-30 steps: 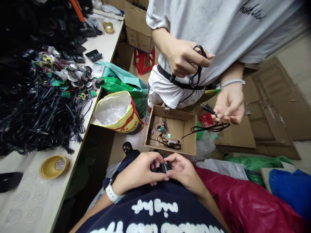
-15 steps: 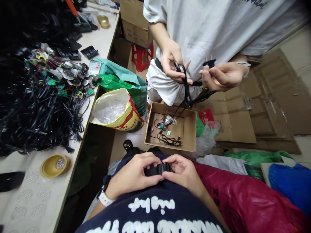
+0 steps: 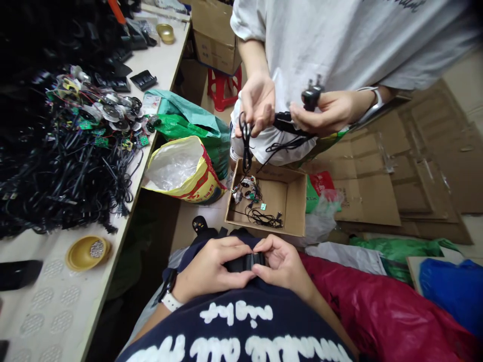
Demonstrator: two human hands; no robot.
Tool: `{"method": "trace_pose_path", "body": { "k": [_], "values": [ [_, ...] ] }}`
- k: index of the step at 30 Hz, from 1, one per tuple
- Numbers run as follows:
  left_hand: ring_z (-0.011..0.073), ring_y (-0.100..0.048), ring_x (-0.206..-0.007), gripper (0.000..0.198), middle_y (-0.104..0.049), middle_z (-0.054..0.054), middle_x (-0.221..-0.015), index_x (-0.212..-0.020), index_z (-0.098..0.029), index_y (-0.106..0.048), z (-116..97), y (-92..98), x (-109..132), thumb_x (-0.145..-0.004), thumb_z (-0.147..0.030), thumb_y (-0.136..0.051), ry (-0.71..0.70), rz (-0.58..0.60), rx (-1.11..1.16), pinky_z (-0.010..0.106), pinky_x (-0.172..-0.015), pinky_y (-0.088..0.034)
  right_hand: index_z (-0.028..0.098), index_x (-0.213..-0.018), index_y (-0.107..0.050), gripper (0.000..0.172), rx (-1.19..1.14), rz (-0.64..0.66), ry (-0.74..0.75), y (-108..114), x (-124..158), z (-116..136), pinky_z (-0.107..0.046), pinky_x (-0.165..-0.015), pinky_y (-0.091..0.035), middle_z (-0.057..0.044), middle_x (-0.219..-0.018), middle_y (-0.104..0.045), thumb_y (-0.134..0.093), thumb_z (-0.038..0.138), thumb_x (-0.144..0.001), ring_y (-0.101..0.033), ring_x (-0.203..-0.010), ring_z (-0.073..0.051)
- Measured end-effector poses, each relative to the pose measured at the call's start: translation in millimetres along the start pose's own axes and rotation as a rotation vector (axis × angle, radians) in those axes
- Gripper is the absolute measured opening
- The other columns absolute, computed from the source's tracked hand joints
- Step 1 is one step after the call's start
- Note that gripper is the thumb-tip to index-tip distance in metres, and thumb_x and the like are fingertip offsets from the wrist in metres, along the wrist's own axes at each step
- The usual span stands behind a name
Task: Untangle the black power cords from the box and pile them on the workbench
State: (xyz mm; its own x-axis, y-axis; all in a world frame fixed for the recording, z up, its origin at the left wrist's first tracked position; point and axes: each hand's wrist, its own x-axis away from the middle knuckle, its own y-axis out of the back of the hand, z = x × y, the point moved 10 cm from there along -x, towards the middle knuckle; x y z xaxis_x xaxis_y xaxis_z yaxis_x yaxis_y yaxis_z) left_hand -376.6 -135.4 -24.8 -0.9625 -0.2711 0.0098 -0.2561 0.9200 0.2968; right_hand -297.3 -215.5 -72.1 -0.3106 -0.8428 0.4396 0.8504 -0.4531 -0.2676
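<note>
A small black plastic part (image 3: 240, 263) lies between my two hands, low in front of my dark shirt. My left hand (image 3: 217, 264) has its fingers curled round the left side of the part. From the right, my right hand (image 3: 279, 264) pinches its other end between thumb and fingers. The fingertips of both hands nearly meet over it, and they hide some of its outline. Beyond my hands stands an open cardboard box (image 3: 294, 201) holding thin black cables (image 3: 264, 218) and small green circuit boards (image 3: 263, 206).
Another person's hands (image 3: 258, 103) hold a black cable and plug (image 3: 312, 95) above the box. On the left, a table (image 3: 160, 65) bears heaped cables (image 3: 75, 176) and a yellow bowl (image 3: 73, 254). A yellow sack (image 3: 177, 171) stands beside it; a red bag (image 3: 362, 296) lies right.
The other person's hands have shifted left, with the plug now upright and the cable loop lower. More electronics show at the box's left side. My hands have hardly moved.
</note>
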Motion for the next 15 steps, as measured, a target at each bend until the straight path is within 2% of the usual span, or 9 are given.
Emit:
{"method": "trace_pose_path", "body": {
  "k": [7, 15],
  "values": [
    [0.0142, -0.059, -0.071, 0.024, -0.066, 0.005, -0.080, -0.095, -0.014, -0.071, 3, 1.8, 1, -0.082, -0.034, -0.068, 0.027, -0.030, 0.010, 0.023, -0.066, -0.045, 0.019, -0.083, -0.059, 0.029, 0.067, 0.043, -0.039, 0, 2, 0, -0.024, -0.065, -0.042, -0.001, -0.079, -0.058, -0.079, 0.026, -0.063, -0.053, -0.074, -0.012],
    [0.0147, -0.059, -0.074, 0.026, -0.066, 0.004, -0.082, -0.097, -0.016, -0.071, 12, 5.2, 7, -0.080, -0.035, -0.069, 0.085, -0.036, 0.036, 0.024, -0.069, -0.046, 0.018, -0.083, -0.059, 0.033, 0.093, 0.025, -0.088, 1, 1, -2, -0.024, -0.065, -0.041, -0.001, -0.078, -0.058, -0.081, 0.028, -0.061, -0.054, -0.073, -0.012]
  ]
}}
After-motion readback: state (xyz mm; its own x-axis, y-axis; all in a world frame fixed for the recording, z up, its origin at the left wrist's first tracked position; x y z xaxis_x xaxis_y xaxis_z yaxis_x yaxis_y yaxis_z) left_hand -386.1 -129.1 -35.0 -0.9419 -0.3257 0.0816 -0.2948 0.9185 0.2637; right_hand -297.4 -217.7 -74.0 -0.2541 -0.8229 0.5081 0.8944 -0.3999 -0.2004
